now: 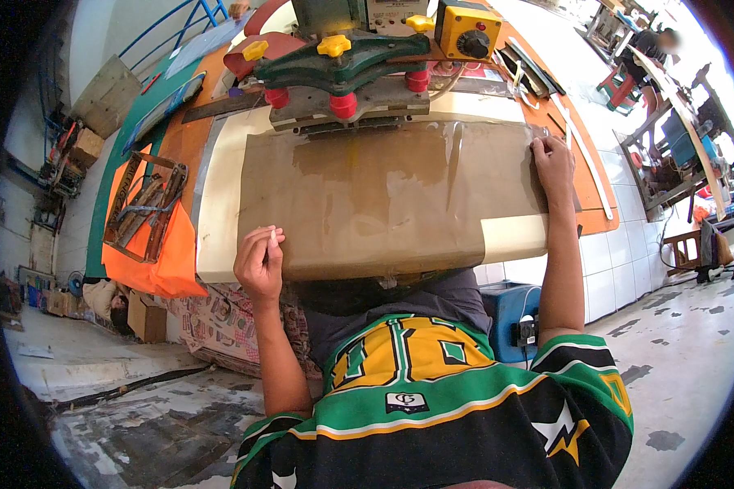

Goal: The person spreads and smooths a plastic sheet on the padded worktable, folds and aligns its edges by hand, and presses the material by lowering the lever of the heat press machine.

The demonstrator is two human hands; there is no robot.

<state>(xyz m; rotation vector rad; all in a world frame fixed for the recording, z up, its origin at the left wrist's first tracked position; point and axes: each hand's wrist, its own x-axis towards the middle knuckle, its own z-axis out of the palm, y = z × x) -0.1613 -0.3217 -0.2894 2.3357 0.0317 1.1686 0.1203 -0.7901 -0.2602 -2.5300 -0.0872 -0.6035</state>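
Note:
A large brown sheet with a glossy, wrinkled surface [359, 204] lies over a cream board [220, 196] in front of me. At its left edge is my left hand [259, 259], fingers curled and pinched near the sheet; whatever is between the fingertips is too small to name. My right hand [553, 163] pinches the sheet's upper right corner. Just beyond the sheet's far edge stands a green press head [342, 69] with yellow knobs and red spacers, over a flat metal plate [351, 106].
A yellow control box [467, 31] is beside the press. On the left, an orange cloth [159, 265] bears a wooden frame [145, 208] with tools. White strips [583, 155] lie at the right. A blue container [510, 314] stands below; a person [652, 49] sits in the right background.

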